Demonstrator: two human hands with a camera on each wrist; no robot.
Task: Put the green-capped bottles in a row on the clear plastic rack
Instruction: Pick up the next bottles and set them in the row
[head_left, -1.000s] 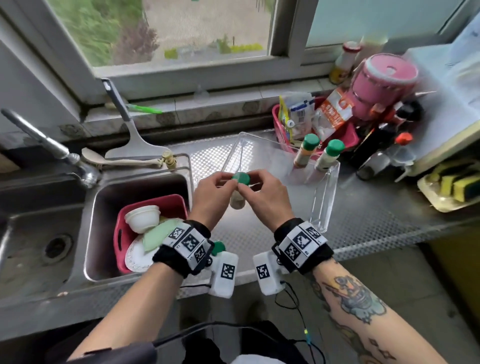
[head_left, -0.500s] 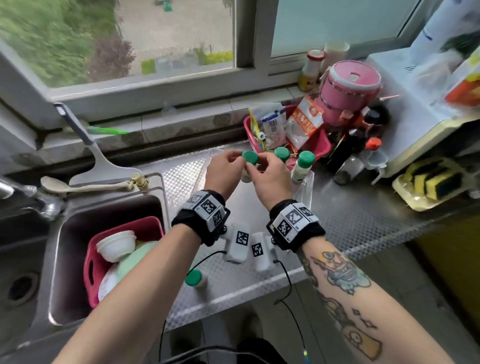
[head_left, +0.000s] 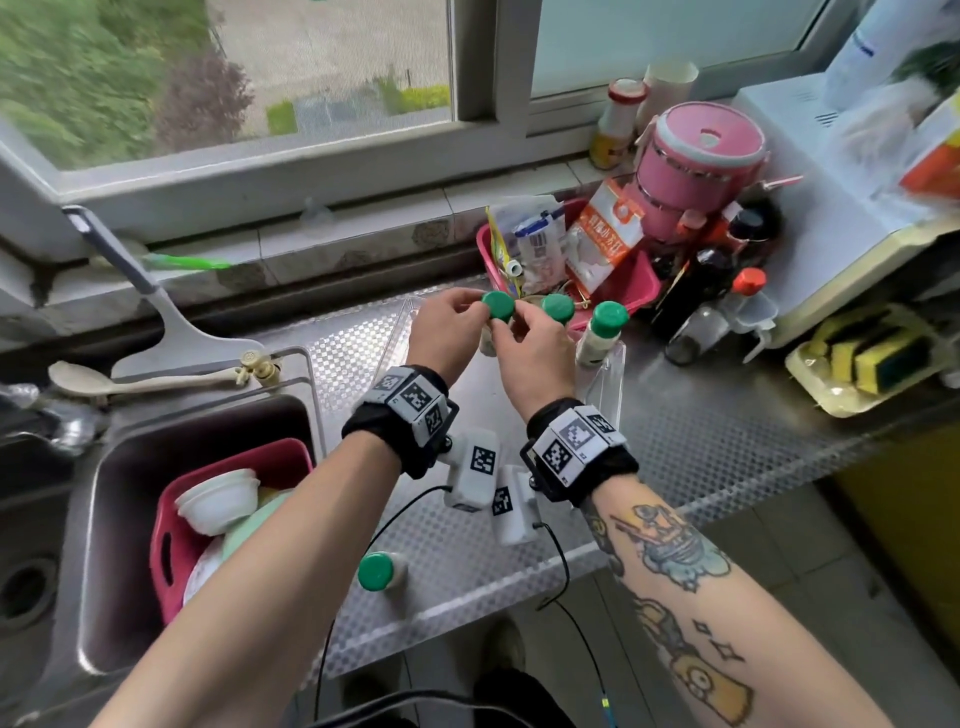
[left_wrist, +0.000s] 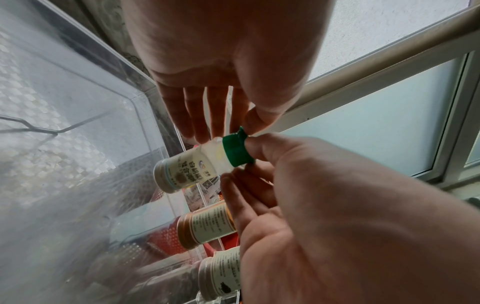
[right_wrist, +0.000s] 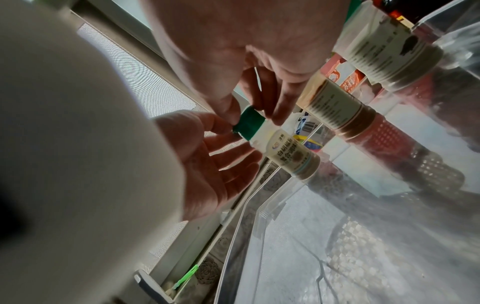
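A white bottle with a green cap (head_left: 497, 305) hangs upright over the back of the clear plastic rack (head_left: 609, 375). My left hand (head_left: 480, 312) and right hand (head_left: 511, 325) both pinch its cap. In the left wrist view the bottle (left_wrist: 191, 165) hangs from the cap, with the left fingers (left_wrist: 202, 115) nearly straight behind it. In the right wrist view the right hand (right_wrist: 249, 117) grips the cap. I cannot tell whether its base touches the rack. Two more green-capped bottles (head_left: 558, 307) (head_left: 602, 332) stand in the rack to its right. A fourth (head_left: 376, 570) stands on the counter near the front edge.
A red basket of packets (head_left: 636, 283), a pink pot (head_left: 698, 171) and dark sauce bottles (head_left: 691, 291) crowd the space behind and right of the rack. To the left is a sink with a red tub of dishes (head_left: 171, 540). Sponges in a tray (head_left: 872, 358) lie at the right.
Both hands have carried the bottle away from me, from over the rack's front to its back, beside the two standing bottles. The fourth bottle on the counter has come into view.
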